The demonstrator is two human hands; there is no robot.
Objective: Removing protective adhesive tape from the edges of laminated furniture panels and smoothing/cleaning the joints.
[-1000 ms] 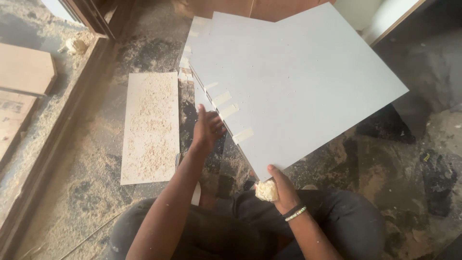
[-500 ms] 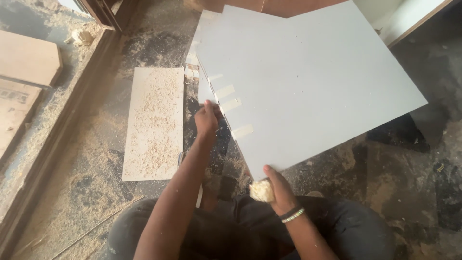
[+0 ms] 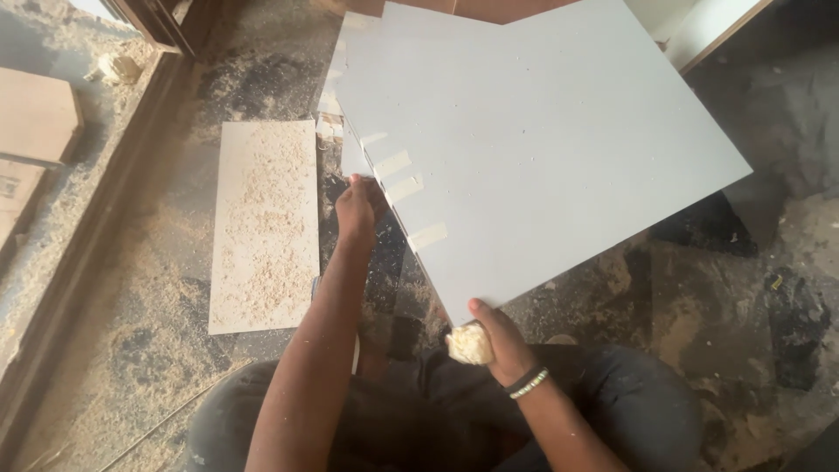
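A large pale grey board [image 3: 542,149] lies tilted in front of me, with strips of pale tape [image 3: 406,188] along its left edge. My left hand [image 3: 357,205] grips that left edge beside the tape. My right hand [image 3: 494,336] holds the board's near corner with the thumb on top, and a crumpled yellowish cloth wad [image 3: 469,343] sits in its palm. A second grey sheet [image 3: 350,153] shows just under the board's left side.
A narrow pale panel [image 3: 262,223] covered in sawdust lies on the floor at left. Wooden boards [image 3: 31,114] sit beyond a dark floor rail [image 3: 96,236]. Sawdust covers the dark floor. My knees in dark trousers [image 3: 612,411] are at the bottom.
The view has shifted slightly, so the board sits higher and further right in frame. Both hands keep the same hold on the board's edge and corner.
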